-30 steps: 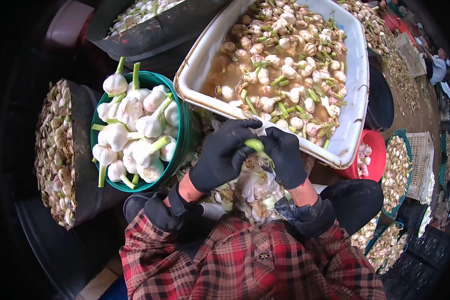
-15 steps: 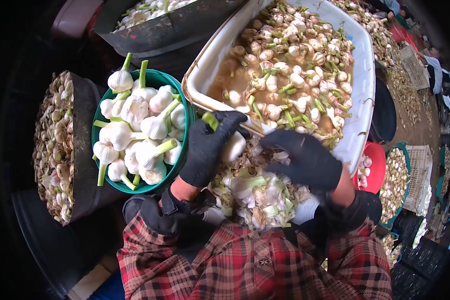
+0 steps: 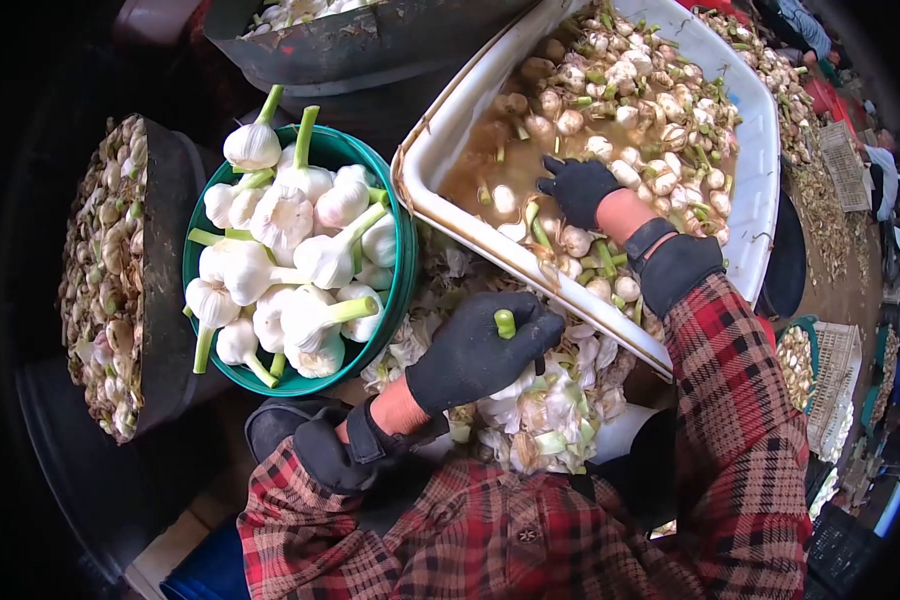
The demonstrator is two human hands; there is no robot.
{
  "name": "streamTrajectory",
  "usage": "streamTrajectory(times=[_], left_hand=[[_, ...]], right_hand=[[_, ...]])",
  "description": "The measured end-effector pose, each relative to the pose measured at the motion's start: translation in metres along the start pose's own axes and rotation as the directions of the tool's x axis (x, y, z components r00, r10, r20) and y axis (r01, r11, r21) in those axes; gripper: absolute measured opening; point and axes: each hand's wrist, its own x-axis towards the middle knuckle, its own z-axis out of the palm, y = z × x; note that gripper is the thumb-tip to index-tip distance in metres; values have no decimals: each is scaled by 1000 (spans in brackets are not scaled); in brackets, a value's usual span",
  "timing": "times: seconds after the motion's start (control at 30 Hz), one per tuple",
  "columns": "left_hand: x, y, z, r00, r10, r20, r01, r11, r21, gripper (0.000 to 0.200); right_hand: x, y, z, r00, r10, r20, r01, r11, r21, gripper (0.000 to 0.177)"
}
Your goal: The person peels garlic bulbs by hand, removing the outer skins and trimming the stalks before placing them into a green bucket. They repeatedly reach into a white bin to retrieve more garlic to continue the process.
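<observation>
My left hand (image 3: 485,350), in a black glove, is closed around a garlic bulb. Only its cut green stem (image 3: 505,323) pokes up between the fingers; most of the bulb is hidden. Below that hand lies a heap of peeled garlic skins (image 3: 540,420). My right hand (image 3: 580,190), also gloved in black, is over the white tub (image 3: 530,270), fingers apart at the surface of the brown water. Unpeeled garlic bulbs (image 3: 660,110) float around it. To the left, a green bucket (image 3: 405,260) is piled with clean white garlic bulbs (image 3: 280,217), stems still on.
At the far left stands a dark container (image 3: 175,270) heaped with dirty garlic. Another dark container (image 3: 320,45) of white garlic is at the back. On the right are a pale plastic crate (image 3: 835,375) and garlic spread on the floor (image 3: 820,240).
My right hand has left the skins and reached forward into the tub. My left hand, still gripping the bulb, has come lower and to the right, over the skins.
</observation>
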Motion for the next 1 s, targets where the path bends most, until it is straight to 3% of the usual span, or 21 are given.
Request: streamTrajectory(times=[0.07,0.13,0.23,0.27,0.33,0.37,0.5,0.57,0.6,0.67,0.77,0.93,1.0], left_hand=[[-2,0,2,1000,-22,5,21,999,33,25],[-4,2,6,1000,-14,-3,14,1000,-15,23],[-5,-1,11,1000,10,1,-10,997,-81,20],[-4,-2,12,999,37,11,-36,995,-92,19],[-4,-2,13,999,46,-5,-46,996,-70,19],[-4,-1,13,998,51,-20,-52,997,-49,19],[-2,-2,11,998,60,-24,-60,998,-8,18],[-2,-6,9,998,62,-19,-62,998,-4,17],[-2,-6,8,998,61,-21,-61,998,-6,17],[-2,-5,7,994,105,-9,-105,994,44,18],[-2,-4,9,1000,-16,-4,16,998,-65,19],[3,-8,7,992,101,-77,-104,994,-32,22],[6,-15,9,980,43,-193,-94,961,-262,24]], right_hand=[[5,6,9,992,19,121,-30,996,89,42],[-6,-5,-20,986,60,156,-71,995,64,39],[-12,-15,-37,985,140,-97,-136,990,48,38],[-10,-19,-36,985,140,-98,-136,990,46,38],[-4,-33,-40,943,94,-321,33,929,369,40],[4,-40,-44,969,143,-203,-44,903,427,45],[27,-60,-44,981,138,-134,-71,907,415,50],[37,-62,-32,987,159,19,-155,924,350,33],[37,-61,-31,988,156,20,-153,925,348,33],[33,-55,-31,977,130,169,-176,940,292,29],[34,-48,-22,986,141,89,-162,932,324,28],[13,-24,-12,987,113,-112,-66,931,360,28],[-5,-15,-14,958,143,-250,-17,895,445,30]])
